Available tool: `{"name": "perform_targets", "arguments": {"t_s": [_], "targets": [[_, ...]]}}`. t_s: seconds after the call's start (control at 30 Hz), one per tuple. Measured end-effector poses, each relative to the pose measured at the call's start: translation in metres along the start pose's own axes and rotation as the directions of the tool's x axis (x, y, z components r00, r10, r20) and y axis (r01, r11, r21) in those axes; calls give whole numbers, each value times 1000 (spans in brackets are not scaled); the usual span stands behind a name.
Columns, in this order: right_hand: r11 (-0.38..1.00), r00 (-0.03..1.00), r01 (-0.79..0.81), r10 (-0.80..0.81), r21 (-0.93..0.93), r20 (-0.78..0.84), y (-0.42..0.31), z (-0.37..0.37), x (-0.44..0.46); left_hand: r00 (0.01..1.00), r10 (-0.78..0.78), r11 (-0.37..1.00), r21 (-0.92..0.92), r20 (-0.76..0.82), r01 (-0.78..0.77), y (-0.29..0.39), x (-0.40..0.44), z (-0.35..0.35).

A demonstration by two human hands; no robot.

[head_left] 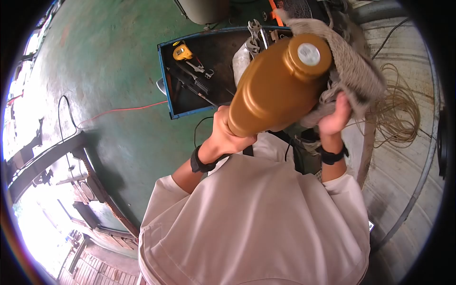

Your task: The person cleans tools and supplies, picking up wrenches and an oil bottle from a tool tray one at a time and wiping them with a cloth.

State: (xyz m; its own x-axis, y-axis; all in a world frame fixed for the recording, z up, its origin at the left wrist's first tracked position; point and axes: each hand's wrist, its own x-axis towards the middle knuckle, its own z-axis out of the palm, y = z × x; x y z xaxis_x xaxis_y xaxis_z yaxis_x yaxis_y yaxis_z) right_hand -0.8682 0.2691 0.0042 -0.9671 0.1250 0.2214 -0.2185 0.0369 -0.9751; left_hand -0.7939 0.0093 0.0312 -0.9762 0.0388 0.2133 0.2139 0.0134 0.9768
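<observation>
A large golden-brown bottle (263, 92) with a pale round spot on its capped end is tilted up to the right in front of my chest. My left hand (228, 130) is wrapped round its lower end. A grey-beige cloth (354, 59) hangs against the right side of the cap end. Beneath the cloth, my right hand (336, 116) grips it, slightly blurred, with part of the fingers hidden by the fabric.
Behind the bottle stands a blue-edged tray (164, 80) holding a yellow tape measure (182, 52), wrenches (254, 33) and other tools. A coiled hose (396, 111) lies at right. A red cable (123, 109) crosses the green floor. A metal frame (47, 154) is at left.
</observation>
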Motion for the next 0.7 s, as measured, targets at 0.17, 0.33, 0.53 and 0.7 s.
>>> {"name": "perform_targets", "arguments": {"t_s": [0.17,0.33,0.53,0.7], "targets": [[855,875,-462,394,237,283,-26,-11,46,982,120,993,7,143,-122,0,-3,-11],[900,845,-430,431,-77,317,8,-14,40,963,265,959,95,50,-269,-5,-13,-13],[964,943,-265,257,9,211,81,-38,-4,977,199,978,76,-82,-193,-13,-16,-8],[925,988,-95,134,367,-81,-11,7,-24,982,169,985,-12,-85,-170,-6,-10,5]]}}
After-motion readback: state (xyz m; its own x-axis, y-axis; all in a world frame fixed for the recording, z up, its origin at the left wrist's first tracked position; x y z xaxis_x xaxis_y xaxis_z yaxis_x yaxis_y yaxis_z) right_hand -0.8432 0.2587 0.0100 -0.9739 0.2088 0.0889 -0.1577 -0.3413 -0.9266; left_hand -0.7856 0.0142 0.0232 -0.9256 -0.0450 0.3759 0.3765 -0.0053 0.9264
